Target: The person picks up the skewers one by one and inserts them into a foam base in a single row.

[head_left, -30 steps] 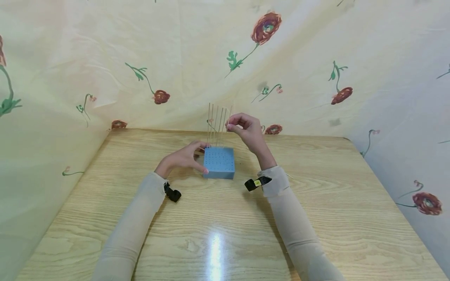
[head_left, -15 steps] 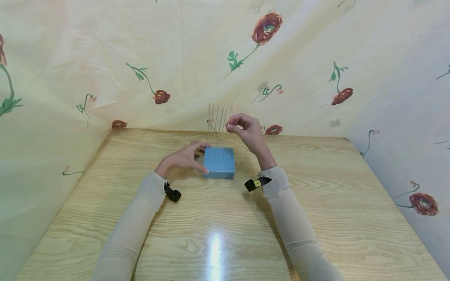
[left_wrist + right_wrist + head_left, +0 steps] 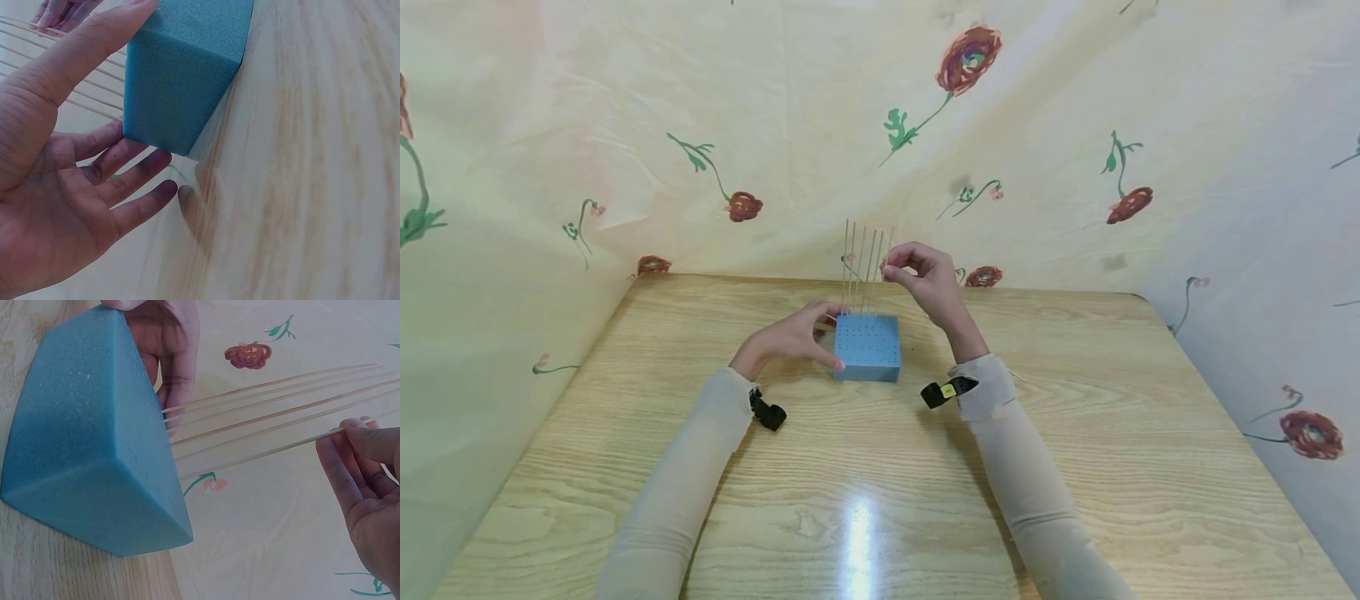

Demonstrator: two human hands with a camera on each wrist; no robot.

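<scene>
A blue foam block (image 3: pixel 868 373) with rows of small holes in its top sits on the wooden table. My left hand (image 3: pixel 784 337) spans its left side, thumb at the front edge and fingers at the back, as the left wrist view (image 3: pixel 81 144) also shows. Several thin wooden sticks (image 3: pixel 262 411) stand upright in a row along the block's back edge. At the right end of that row, my right hand (image 3: pixel 931 279) pinches one stick (image 3: pixel 269 452) between thumb and fingertips, high above the block. The lower end of this stick meets the block's holed face in the right wrist view.
A pale thin stick (image 3: pixel 1018 377) lies on the table (image 3: pixel 1112 450) to the right, partly behind the right sleeve. Floral fabric (image 3: pixel 820 100) hangs behind the table and along both sides.
Almost nothing differs. Both hands keep their places at the block and the stick, with only a very slight shift of the right hand.
</scene>
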